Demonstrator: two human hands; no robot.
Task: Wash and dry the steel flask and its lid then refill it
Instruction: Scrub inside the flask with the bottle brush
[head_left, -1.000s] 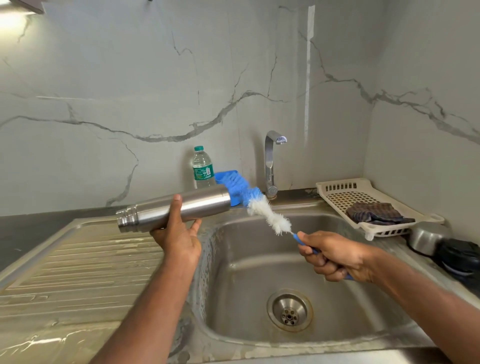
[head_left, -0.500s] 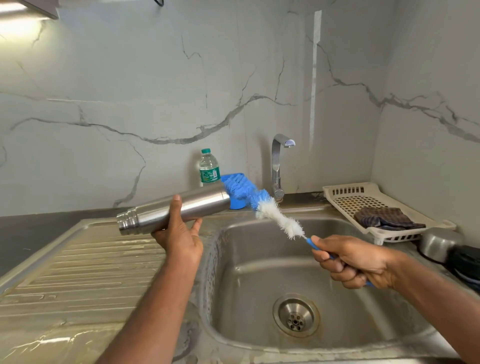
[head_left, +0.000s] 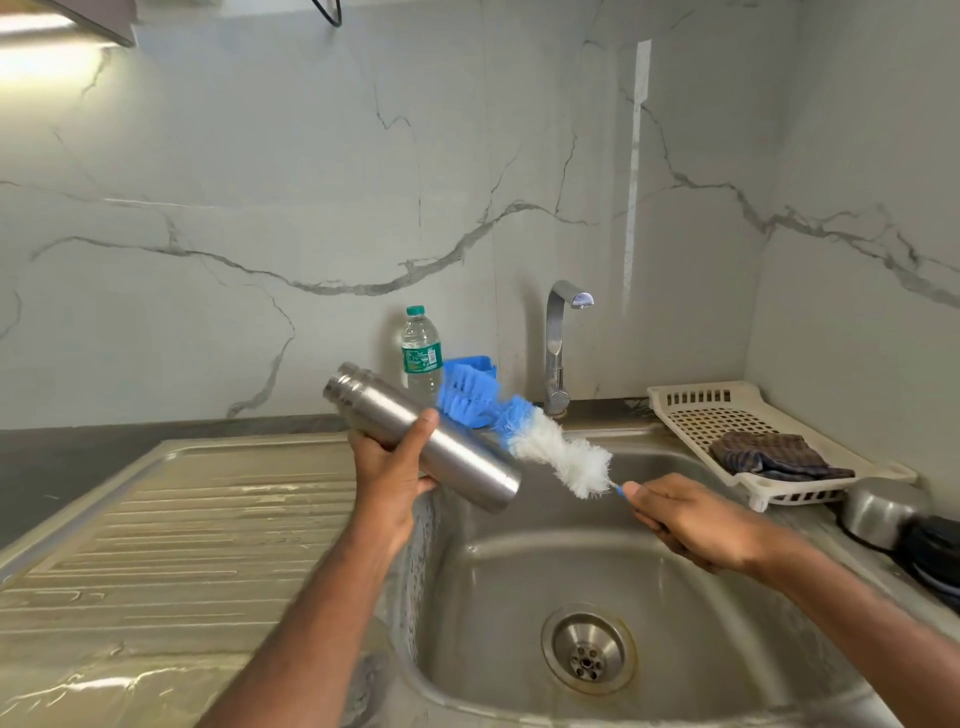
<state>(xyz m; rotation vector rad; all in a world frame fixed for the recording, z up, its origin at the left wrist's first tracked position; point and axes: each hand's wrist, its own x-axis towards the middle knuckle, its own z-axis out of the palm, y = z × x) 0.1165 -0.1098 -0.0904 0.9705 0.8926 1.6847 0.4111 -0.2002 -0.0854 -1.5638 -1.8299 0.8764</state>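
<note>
My left hand (head_left: 392, 462) grips the steel flask (head_left: 447, 447) around its middle and holds it above the sink's left edge. The flask is tilted, its threaded neck up and to the left, its base down and to the right. My right hand (head_left: 685, 519) grips the blue handle of a bottle brush (head_left: 550, 452) with blue and white bristles. The bristles lie just behind the flask's lower end, outside it. A steel and black part (head_left: 904, 525), possibly the lid, rests on the counter at the right.
The steel sink (head_left: 582, 571) with its drain lies below the hands, the ribbed drainboard (head_left: 182, 530) to the left. A tap (head_left: 558, 343) and a plastic water bottle (head_left: 421, 353) stand at the back wall. A cream tray (head_left: 696, 405) holding a dark cloth (head_left: 769, 457) sits at the right.
My left hand has swung the flask from near level to a steep tilt, neck up, and shifted it right over the sink edge. The brush stays beside its lower end.
</note>
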